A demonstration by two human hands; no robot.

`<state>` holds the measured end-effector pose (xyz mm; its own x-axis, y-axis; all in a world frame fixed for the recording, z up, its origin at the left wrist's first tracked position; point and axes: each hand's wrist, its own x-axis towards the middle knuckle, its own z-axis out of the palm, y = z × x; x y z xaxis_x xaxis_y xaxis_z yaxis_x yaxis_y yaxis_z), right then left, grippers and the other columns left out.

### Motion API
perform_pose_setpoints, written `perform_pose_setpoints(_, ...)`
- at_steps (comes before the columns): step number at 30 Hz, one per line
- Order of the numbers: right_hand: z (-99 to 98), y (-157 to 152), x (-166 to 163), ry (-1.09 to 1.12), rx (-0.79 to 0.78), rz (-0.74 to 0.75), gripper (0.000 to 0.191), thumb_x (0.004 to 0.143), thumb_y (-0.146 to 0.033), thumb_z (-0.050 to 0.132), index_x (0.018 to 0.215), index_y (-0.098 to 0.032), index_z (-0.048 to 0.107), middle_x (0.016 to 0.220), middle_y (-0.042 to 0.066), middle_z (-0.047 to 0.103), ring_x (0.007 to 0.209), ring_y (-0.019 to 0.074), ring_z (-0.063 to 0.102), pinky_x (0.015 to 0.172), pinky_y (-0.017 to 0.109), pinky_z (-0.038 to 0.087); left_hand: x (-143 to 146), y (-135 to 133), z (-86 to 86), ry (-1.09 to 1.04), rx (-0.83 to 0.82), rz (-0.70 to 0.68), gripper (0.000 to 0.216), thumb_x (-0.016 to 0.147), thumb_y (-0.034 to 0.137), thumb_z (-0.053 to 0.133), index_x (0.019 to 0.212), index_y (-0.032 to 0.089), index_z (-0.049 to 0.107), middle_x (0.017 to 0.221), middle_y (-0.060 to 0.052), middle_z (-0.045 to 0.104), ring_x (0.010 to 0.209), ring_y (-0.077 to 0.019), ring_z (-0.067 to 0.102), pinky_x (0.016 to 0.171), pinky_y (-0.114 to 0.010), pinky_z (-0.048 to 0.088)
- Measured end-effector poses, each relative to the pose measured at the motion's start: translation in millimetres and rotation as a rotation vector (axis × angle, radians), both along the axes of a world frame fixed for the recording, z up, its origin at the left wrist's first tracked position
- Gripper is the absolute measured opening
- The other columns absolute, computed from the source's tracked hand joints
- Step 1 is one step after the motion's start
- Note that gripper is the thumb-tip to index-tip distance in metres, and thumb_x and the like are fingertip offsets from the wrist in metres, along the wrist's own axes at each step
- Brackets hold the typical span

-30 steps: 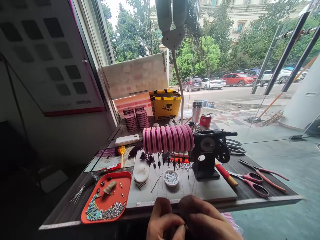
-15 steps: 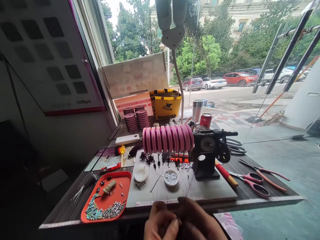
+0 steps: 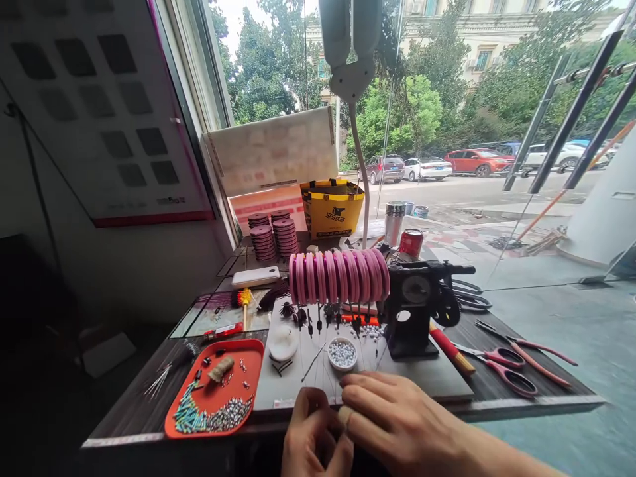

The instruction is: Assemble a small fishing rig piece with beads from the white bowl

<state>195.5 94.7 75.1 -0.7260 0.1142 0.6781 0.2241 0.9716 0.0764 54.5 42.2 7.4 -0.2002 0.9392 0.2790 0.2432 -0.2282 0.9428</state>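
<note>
My left hand sits at the table's near edge, fingers curled and pinched on thin lines that run down from a row of pink spools. Beside and touching it, my right hand stretches its fingers flat over the front of the white board, just below a small bowl of white beads. Nothing shows in the right hand. A black hand-crank winder stands right of the spools.
An orange tray with beads and small metal parts lies at the front left. Red-handled scissors and pliers lie on the right. Stacked pink spools, a yellow bag, a red can and a lamp stand behind.
My right hand has left the pinched pose near my body and reached forward onto the white board. The left hand stays curled at the edge. The view shifted slightly.
</note>
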Motion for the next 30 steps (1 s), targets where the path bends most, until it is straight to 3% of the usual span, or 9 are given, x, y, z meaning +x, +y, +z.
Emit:
perform_pose_setpoints(3,8.6,14,-4,-0.221,-0.2,0.043,0.013,0.084,-0.006,0.051,0.08,-0.015,0.059,0.075,0.003,0.063,0.063,0.0148,0.053,0.056,0.023,0.042,-4,5,2.6,-0.149,-0.077,-0.052,0.037,0.07,0.05,0.065,0.055,0.017,0.062,0.07,-0.001,0.046,0.064,-0.0137,0.047,0.054,-0.021,0.038)
perform_pose_setpoints(7,-5.4,25,-12,-0.231,-0.527,-0.029,0.019,0.069,-0.002,0.063,0.071,-0.017,0.052,0.057,-0.007,0.045,0.047,0.008,0.031,0.043,0.02,0.026,-5,8,-0.6,-0.229,-0.161,-0.081,0.045,0.07,0.057,0.063,0.053,0.015,0.059,0.068,0.001,0.043,0.061,-0.0116,0.042,0.054,-0.022,0.034)
perform_pose_setpoints(10,-17.5,26,-16,-0.171,-0.606,-0.103,0.022,0.065,-0.003,0.064,0.067,-0.018,0.048,0.052,-0.011,0.03,0.045,0.0067,0.023,0.041,0.02,0.019,-3,8,-8.0,-0.2,-0.106,-0.042,0.042,0.072,0.053,0.061,0.053,0.016,0.057,0.07,0.001,0.043,0.057,-0.0102,0.041,0.05,-0.022,0.032)
perform_pose_setpoints(14,-20.8,24,-19,-0.083,-0.703,-0.147,0.022,0.067,-0.005,0.06,0.063,-0.02,0.044,0.052,-0.01,0.029,0.045,0.0071,0.023,0.041,0.018,0.02,6,6,-10.4,0.128,0.194,0.151,0.023,0.081,0.029,0.054,0.06,0.019,0.058,0.072,0.002,0.041,0.049,-0.0083,0.039,0.042,-0.022,0.031)
perform_pose_setpoints(18,-15.9,25,-18,0.052,-0.823,-0.174,0.019,0.081,-0.01,0.047,0.064,-0.018,0.046,0.057,-0.005,0.042,0.052,0.0088,0.038,0.051,0.017,0.033,11,6,-4.8,0.567,0.589,0.368,0.022,0.08,0.002,0.048,0.073,0.019,0.058,0.081,-0.001,0.049,0.062,-0.0109,0.051,0.056,-0.021,0.044)
perform_pose_setpoints(20,-13.4,26,-18,0.088,-0.873,-0.171,0.02,0.081,-0.009,0.047,0.063,-0.018,0.048,0.058,-0.004,0.046,0.054,0.0093,0.043,0.055,0.017,0.035,9,8,-2.0,0.742,0.737,0.365,0.024,0.076,-0.006,0.051,0.076,0.017,0.059,0.081,-0.004,0.057,0.064,-0.0132,0.052,0.058,-0.023,0.046)
perform_pose_setpoints(23,-10.6,28,-19,0.099,-0.941,-0.153,0.019,0.077,-0.005,0.052,0.061,-0.017,0.051,0.058,-0.004,0.05,0.056,0.0096,0.048,0.056,0.017,0.035,4,12,1.7,0.857,0.858,0.245,0.025,0.071,-0.01,0.055,0.081,0.012,0.061,0.077,-0.008,0.067,0.062,-0.0162,0.051,0.055,-0.026,0.047)
perform_pose_setpoints(27,-5.3,27,-17,0.092,-1.0,-0.154,0.015,0.075,-0.005,0.053,0.065,-0.016,0.055,0.06,-0.003,0.054,0.059,0.0113,0.051,0.057,0.018,0.037,-1,13,3.5,0.758,0.8,0.133,0.025,0.074,-0.01,0.051,0.075,0.014,0.06,0.071,-0.007,0.069,0.06,-0.0154,0.049,0.055,-0.026,0.045)
perform_pose_setpoints(30,1.9,20,-10,0.046,-0.993,-0.136,0.012,0.082,-0.01,0.047,0.079,-0.017,0.056,0.066,-0.001,0.054,0.061,0.0132,0.05,0.06,0.021,0.039,-3,12,3.6,0.401,0.504,0.041,0.023,0.078,0.001,0.049,0.066,0.019,0.058,0.069,-0.003,0.065,0.062,-0.0143,0.053,0.056,-0.024,0.043)
